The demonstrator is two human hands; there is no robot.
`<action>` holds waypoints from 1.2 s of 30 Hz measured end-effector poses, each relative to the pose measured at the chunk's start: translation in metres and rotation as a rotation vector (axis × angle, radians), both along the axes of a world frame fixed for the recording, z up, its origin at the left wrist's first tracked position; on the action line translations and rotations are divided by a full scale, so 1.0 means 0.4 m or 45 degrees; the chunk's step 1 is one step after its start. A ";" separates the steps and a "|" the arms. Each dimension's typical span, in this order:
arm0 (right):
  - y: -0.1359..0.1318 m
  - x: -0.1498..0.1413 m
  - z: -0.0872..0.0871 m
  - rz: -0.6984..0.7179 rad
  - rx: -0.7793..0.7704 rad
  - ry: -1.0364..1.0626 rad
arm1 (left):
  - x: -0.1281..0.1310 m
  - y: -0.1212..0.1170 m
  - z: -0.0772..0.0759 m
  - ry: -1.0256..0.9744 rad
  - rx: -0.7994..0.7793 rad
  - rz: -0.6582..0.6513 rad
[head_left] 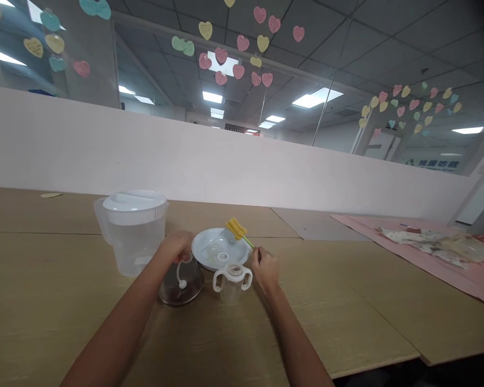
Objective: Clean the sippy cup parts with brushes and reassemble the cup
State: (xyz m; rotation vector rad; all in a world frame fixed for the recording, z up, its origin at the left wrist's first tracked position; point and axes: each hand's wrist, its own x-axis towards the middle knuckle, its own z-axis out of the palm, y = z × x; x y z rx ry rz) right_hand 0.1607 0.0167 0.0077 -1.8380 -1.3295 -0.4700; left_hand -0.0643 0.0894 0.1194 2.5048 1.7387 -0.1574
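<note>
From the head camera, at centre, the right hand's (266,267) grip is closed on a yellow sponge brush (236,228), its head over a white bowl (203,244). Left of centre, the left hand (176,247) pinches a white straw (179,273). A two-handled bottle (230,291) stands on the worktop (338,306), lower centre.

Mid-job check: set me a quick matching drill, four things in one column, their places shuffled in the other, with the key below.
1. lidded pitcher
2. yellow sponge brush
3. two-handled bottle
4. pink sheet

A. gripped in the right hand
B. at the picture's far right
C. left of the white bowl
D. just on the near side of the bowl

Pairs: 1-C, 2-A, 3-D, 4-B
</note>
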 end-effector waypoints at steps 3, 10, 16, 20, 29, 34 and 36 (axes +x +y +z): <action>0.000 -0.001 0.001 -0.010 -0.040 0.005 | 0.005 0.009 0.008 0.014 0.072 -0.021; 0.006 -0.002 -0.003 -0.022 -0.086 -0.022 | 0.080 0.008 -0.011 -0.020 0.198 -0.207; 0.009 0.001 -0.006 -0.061 -0.084 -0.097 | 0.138 0.032 -0.110 -0.145 0.301 -0.297; 0.004 -0.003 0.001 -0.069 -0.126 -0.062 | 0.129 0.064 -0.128 -0.286 0.269 -0.345; -0.002 0.002 -0.007 -0.043 0.092 -0.084 | 0.074 0.034 0.005 -0.932 0.197 -0.460; -0.008 0.010 -0.013 0.072 0.285 -0.277 | 0.068 0.005 0.029 -1.129 -0.042 -0.543; -0.009 0.012 -0.012 0.114 0.327 -0.333 | 0.069 -0.001 0.032 -1.101 -0.136 -0.606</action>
